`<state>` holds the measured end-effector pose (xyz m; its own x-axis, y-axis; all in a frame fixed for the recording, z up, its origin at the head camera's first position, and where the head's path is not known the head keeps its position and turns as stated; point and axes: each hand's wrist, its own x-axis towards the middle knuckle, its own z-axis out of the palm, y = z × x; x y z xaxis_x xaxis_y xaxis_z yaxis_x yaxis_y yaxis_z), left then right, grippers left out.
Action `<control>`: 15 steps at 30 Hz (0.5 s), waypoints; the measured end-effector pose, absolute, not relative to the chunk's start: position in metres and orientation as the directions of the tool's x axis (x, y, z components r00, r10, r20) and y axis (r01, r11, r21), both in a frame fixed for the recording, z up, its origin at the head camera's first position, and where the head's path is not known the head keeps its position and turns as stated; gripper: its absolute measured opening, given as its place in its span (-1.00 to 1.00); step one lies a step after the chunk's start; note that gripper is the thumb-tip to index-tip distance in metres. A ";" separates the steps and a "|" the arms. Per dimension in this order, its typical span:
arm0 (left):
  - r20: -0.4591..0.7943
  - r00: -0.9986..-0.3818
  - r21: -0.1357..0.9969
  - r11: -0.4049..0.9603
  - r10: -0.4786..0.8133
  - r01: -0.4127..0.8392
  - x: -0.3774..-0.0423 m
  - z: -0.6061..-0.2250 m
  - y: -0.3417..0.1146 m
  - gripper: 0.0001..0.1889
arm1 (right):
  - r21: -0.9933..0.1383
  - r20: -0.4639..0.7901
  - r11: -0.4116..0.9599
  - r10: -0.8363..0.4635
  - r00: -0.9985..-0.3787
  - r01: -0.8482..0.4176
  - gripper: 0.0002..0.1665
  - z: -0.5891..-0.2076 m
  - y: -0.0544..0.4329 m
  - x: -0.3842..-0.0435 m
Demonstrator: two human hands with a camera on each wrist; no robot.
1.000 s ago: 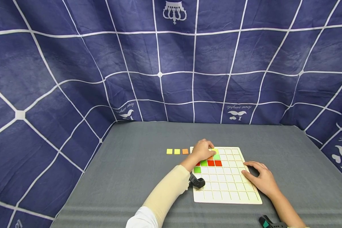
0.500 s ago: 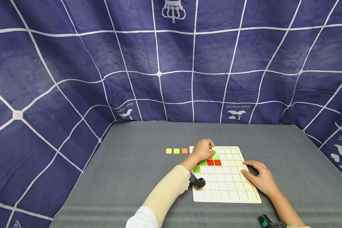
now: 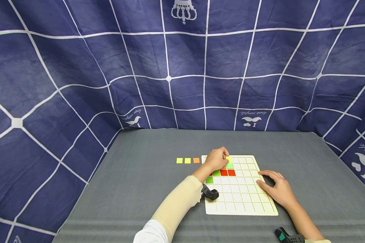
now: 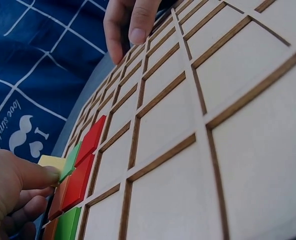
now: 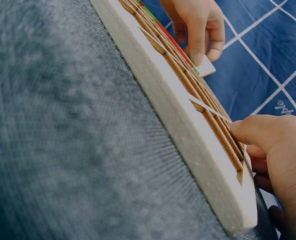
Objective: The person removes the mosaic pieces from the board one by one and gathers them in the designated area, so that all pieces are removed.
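Note:
My left hand (image 3: 215, 160) is at the far left part of a pale wooden grid board (image 3: 246, 199). Its thumb and fingers pinch a yellow square tile (image 4: 50, 162), which stands tilted beside a light green tile (image 3: 229, 166). Red tiles (image 3: 227, 172), green tiles and an orange one sit in the nearby cells, partly covered by the hand. My right hand (image 3: 278, 190) rests at the board's right edge, thumb and index finger spread apart; in the right wrist view the thumb (image 5: 253, 131) touches the edge.
Two yellow tiles (image 3: 183, 160) and one orange tile (image 3: 196, 160) lie in a row left of the board on the grey cloth (image 3: 134, 189). A blue curtain (image 3: 188, 91) with white lines hangs behind and at the sides. Each wrist wears a black device (image 3: 211, 193).
The yellow tile tilts slightly differently in the left hand's pinch. Both hands stay in nearly the same places; the whole head view shifts a little.

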<state>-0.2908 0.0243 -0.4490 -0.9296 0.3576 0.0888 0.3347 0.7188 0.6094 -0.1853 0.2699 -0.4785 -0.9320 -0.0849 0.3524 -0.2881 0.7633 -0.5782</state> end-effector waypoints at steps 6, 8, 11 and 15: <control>0.086 -0.935 0.637 0.702 0.345 0.318 -0.290 -0.449 0.024 -0.89 | -0.577 0.356 0.763 -0.088 -0.930 -0.293 -0.58 -0.479 0.270 -0.185; 0.086 -0.936 0.646 0.696 0.341 0.313 -0.290 -0.449 0.024 -0.90 | -0.577 0.358 0.762 -0.087 -0.930 -0.293 -0.59 -0.479 0.270 -0.186; 0.090 -0.937 0.659 0.685 0.339 0.311 -0.290 -0.449 0.024 -0.90 | -0.580 0.356 0.760 -0.086 -0.930 -0.293 -0.58 -0.479 0.270 -0.186; 0.094 -0.936 0.677 0.667 0.340 0.310 -0.291 -0.449 0.023 -0.91 | -0.584 0.356 0.756 -0.088 -0.930 -0.295 -0.58 -0.479 0.270 -0.186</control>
